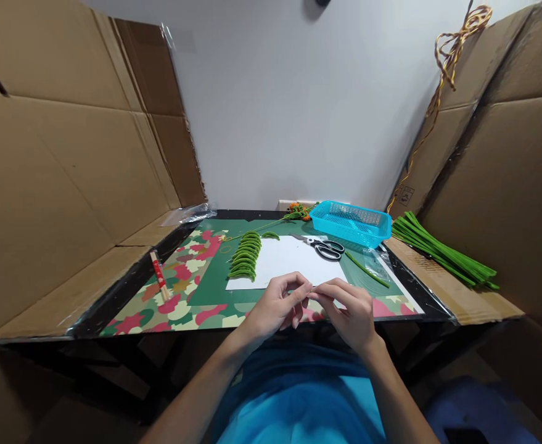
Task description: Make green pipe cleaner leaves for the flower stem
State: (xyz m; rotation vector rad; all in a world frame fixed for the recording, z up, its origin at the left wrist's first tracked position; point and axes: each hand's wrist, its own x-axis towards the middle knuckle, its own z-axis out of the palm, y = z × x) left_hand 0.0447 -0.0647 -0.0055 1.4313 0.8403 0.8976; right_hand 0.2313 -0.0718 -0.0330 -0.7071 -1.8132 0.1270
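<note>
Curved, fuzzy green strips [243,256] lie in a tight row at ten o'clock from the hands, partly on a white paper sheet [293,266]. Left hand [283,302] and right hand [348,308] bring their bent fingertips close together at the sheet's six o'clock edge; I cannot tell whether either grips anything. Black-handled metal scissors [320,243] lie toward one o'clock, a straight fuzzy green stem [367,269] at two.

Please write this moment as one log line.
left hand, right hand: fingertips close together | anything held: too small to tell | curved green pieces: in a row | scissors: partly on white sheet
</note>
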